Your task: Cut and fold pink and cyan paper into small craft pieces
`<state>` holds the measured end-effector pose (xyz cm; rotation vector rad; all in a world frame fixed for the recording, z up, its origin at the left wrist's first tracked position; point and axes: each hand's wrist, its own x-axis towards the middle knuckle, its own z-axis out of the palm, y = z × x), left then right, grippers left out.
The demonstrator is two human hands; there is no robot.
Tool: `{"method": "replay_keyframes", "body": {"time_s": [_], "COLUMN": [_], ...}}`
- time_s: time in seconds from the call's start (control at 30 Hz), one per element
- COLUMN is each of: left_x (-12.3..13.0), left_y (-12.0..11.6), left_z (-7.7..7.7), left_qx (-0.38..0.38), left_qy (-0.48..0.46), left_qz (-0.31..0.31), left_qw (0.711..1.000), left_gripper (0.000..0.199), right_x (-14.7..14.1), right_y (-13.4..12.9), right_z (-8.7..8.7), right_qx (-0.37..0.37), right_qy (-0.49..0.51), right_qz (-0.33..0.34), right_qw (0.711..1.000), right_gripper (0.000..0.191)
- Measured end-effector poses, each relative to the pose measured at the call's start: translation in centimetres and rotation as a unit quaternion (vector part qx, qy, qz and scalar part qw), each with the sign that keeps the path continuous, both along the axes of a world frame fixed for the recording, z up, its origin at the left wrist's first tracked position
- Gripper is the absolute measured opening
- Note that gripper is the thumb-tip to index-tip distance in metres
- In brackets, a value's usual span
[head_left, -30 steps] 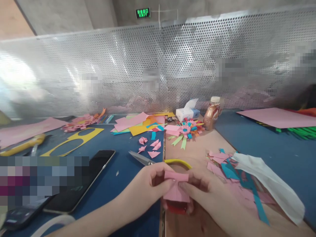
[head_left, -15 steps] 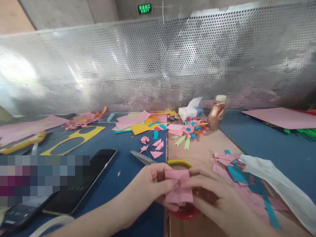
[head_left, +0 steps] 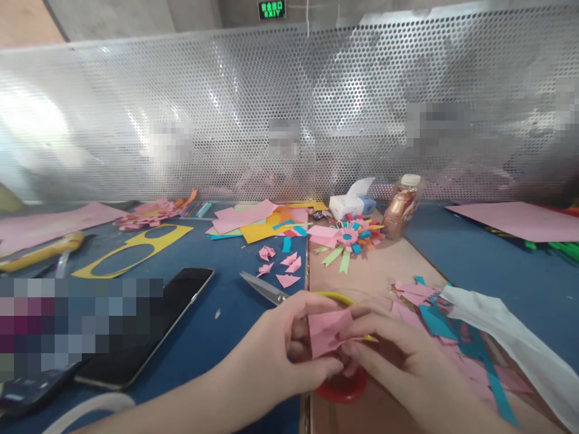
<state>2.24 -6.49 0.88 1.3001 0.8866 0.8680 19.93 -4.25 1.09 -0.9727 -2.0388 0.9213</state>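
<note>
A small piece of pink paper is held up between my two hands, its lower edge bent over. My right hand pinches its right side between thumb and fingers. My left hand curls round its left side, some fingers behind the sheet and the thumb below. Under my hands lie scissors with yellow and red handles, partly covered by my fingers. Just beyond the blades sit several small folded pink paper pieces.
Pink and blue paper scraps and a white tissue lie at the right. A black phone is at the left. Farther back are a paper flower, a tissue box, a bottle and a yellow cut-out sheet.
The pink paper has turned from facing me flat to a tilt, with its lower part bent up. My left thumb has come off its front and moved lower.
</note>
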Motion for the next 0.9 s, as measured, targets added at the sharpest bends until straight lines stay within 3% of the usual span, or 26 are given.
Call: {"method": "replay_keyframes", "body": {"time_s": [0.1, 0.2, 0.4, 0.53, 0.73, 0.9], "left_x": [-0.28, -0.47, -0.28, -0.48, -0.73, -0.65], "left_y": [-0.06, -0.13, -0.04, 0.16, 0.16, 0.22], "left_z": [-0.41, -0.48, 0.00, 0.10, 0.35, 0.34], "left_qx": [0.067, 0.139, 0.214, 0.203, 0.184, 0.185], "left_qy": [0.048, 0.127, 0.187, 0.199, 0.174, 0.181], "left_qz": [0.029, 0.048, 0.060, 0.062, 0.057, 0.054], "left_qw": [0.996, 0.981, 0.957, 0.957, 0.966, 0.964], "left_gripper": [0.037, 0.014, 0.012, 0.012, 0.010, 0.011], "right_x": [0.14, 0.24, -0.11, -0.09, -0.08, -0.01], "right_y": [-0.14, -0.26, -0.33, -0.39, -0.35, -0.38], "right_z": [-0.13, -0.20, -0.17, -0.17, 0.30, 0.06], "right_qx": [-0.019, -0.039, 0.035, 0.066, 0.056, -0.005], "right_qy": [0.001, -0.003, -0.022, -0.029, -0.001, 0.010], "right_qz": [-0.005, -0.006, 0.007, -0.007, -0.007, -0.018], "right_qw": [1.000, 0.999, 0.999, 0.997, 0.998, 1.000], "right_gripper": [0.015, 0.018, 0.003, 0.005, 0.007, 0.008]}}
